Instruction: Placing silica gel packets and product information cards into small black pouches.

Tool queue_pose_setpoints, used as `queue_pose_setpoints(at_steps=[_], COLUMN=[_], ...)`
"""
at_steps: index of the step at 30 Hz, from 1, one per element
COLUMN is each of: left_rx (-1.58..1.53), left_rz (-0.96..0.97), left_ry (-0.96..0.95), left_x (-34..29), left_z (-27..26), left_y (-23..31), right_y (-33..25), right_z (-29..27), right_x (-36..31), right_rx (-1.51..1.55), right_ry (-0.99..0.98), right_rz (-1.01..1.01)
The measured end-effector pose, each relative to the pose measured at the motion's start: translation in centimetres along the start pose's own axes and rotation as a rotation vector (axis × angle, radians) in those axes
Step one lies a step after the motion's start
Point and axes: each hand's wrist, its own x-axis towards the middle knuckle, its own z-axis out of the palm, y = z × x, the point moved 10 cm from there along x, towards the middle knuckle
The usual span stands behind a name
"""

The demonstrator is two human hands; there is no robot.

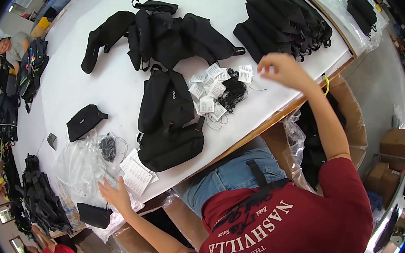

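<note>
At a white table, a person in a maroon shirt works beside a black bag, which lies between printed sheets and a cluster of white tags. The left hand, grip spread wide and bare, hovers near the sheets and clear plastic bags. The right hand hangs near the tags, fingers curled; whether that grip pinches anything, I cannot tell.
</note>
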Motion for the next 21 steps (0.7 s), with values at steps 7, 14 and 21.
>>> queue_pose_setpoints(at_steps=[7,14,21], left_rx=[0.095,-0.189,-0.156], left_rz=[0.061,0.058,-0.153], left_ry=[0.07,0.055,0.047], left_x=[-2.0,-5.0,-6.1], left_z=[-1.3,0.2,0.3], left_y=[2.2,4.8,3.6], right_y=[5.0,6.6,1.7], right_z=[7.7,5.8,0.3], right_x=[-4.0,-5.3,-1.2], right_rx=[-0.108,0.001,0.628], right_ry=[-0.017,0.198,0.239], right_rz=[0.194,0.157,0.048])
